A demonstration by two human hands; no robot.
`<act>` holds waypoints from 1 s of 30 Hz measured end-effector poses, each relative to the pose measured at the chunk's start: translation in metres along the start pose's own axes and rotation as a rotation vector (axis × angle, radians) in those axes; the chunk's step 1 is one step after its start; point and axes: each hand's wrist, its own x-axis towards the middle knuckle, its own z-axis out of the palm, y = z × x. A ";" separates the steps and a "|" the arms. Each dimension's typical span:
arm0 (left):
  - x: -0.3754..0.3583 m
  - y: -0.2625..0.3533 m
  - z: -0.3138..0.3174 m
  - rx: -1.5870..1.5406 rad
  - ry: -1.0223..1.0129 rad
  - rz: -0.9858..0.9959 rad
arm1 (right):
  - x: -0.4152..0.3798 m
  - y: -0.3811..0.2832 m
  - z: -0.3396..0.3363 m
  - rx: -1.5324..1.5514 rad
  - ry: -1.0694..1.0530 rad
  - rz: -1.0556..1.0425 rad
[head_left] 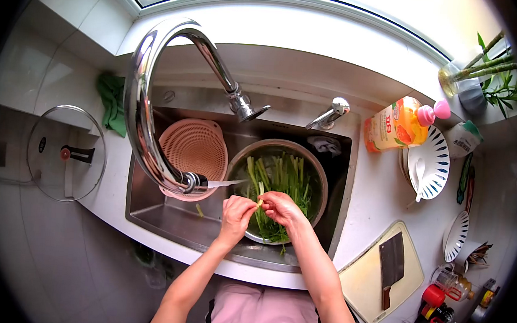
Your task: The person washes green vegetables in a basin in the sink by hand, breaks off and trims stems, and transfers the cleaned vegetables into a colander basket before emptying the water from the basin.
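Over the near left part of a metal basin [325, 195], my left hand [237, 215] and my right hand [281, 209] meet with fingertips pinched together. Between them is a pale green vegetable stalk [261, 191], its lower end at the fingers. Long leafy green stalks [287, 174] lie in the basin, partly hidden by my right hand. A thin stream of water [224, 183] runs from the chrome faucet [141, 95] toward the basin. Left of the basin, a pink colander [195, 152] leans in the steel sink [160, 212].
A cleaver [391, 261] rests on a cutting board [358, 280] at right. Beyond it stand an orange soap bottle [394, 127] and a patterned bowl [439, 166]. A green cloth [113, 102] and a glass lid [65, 176] are at left. The tall faucet arches over the sink.
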 end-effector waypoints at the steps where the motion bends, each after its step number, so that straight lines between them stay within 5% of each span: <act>1: -0.003 -0.003 -0.006 0.030 -0.014 0.002 | 0.001 0.001 0.002 -0.027 -0.022 0.015; 6: -0.012 -0.013 -0.032 0.173 -0.047 -0.139 | -0.017 0.010 0.031 -0.323 -0.083 0.007; 13: -0.026 -0.038 -0.080 0.200 0.120 -0.267 | -0.043 -0.008 0.033 -0.234 -0.316 0.061; 19: -0.059 -0.094 -0.132 0.754 -0.304 -0.485 | -0.068 -0.021 0.021 -0.074 -0.309 0.053; 25: -0.044 -0.106 -0.117 0.990 -0.555 -0.363 | -0.068 -0.015 0.019 0.252 -0.430 -0.128; 27: -0.036 -0.075 -0.117 0.919 -0.569 -0.409 | -0.070 -0.018 0.017 0.256 -0.426 -0.134; 30: -0.026 -0.049 -0.102 0.143 -0.613 -0.383 | -0.053 -0.020 -0.003 -0.033 -0.070 -0.243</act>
